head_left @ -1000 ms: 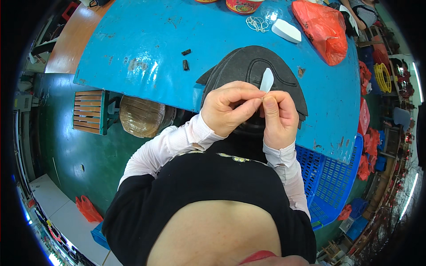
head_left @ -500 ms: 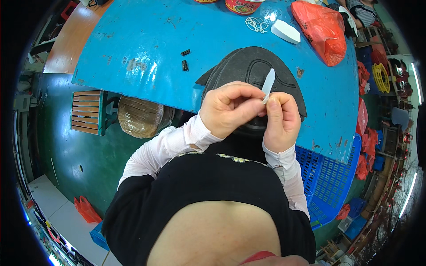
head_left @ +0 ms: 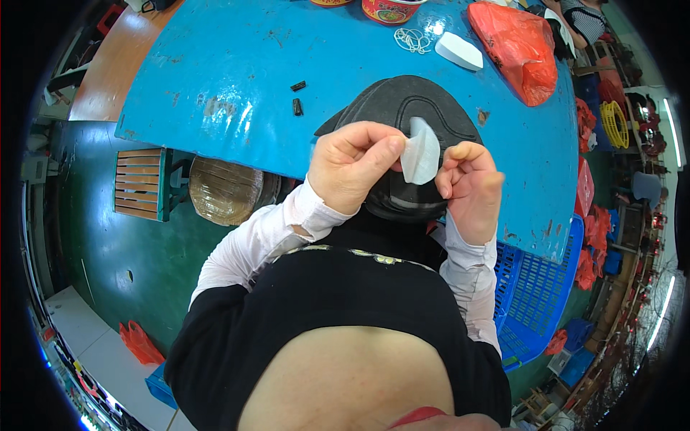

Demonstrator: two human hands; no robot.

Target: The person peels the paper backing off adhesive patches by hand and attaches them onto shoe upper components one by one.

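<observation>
your left hand [head_left: 353, 172] pinches the white patch [head_left: 420, 152] by its left edge, thumb and forefinger closed on it, so the patch stands up off the work, centre frame. your right hand [head_left: 471, 188] sits just right of it, fingers curled, forefinger tip touching or nearly touching the patch's right edge; can't tell if it actually grips. looks like a two-sided hold to keep a thin, floppy piece flat and facing you.

directly under both hands is the black cap [head_left: 410, 118], lying on the near edge of the blue table [head_left: 237, 79], close to your body so your wrists can work low over it.

upper centre: two small black bits [head_left: 297, 97] on the table, apart from the cap. top right: white block [head_left: 458, 50], coil of white cord [head_left: 412, 39], orange bag [head_left: 517, 47], all out of reach of the hands. blue crate [head_left: 535, 287] at lower right, below the table edge. round woven stool [head_left: 226, 190] at left, under the table.
</observation>
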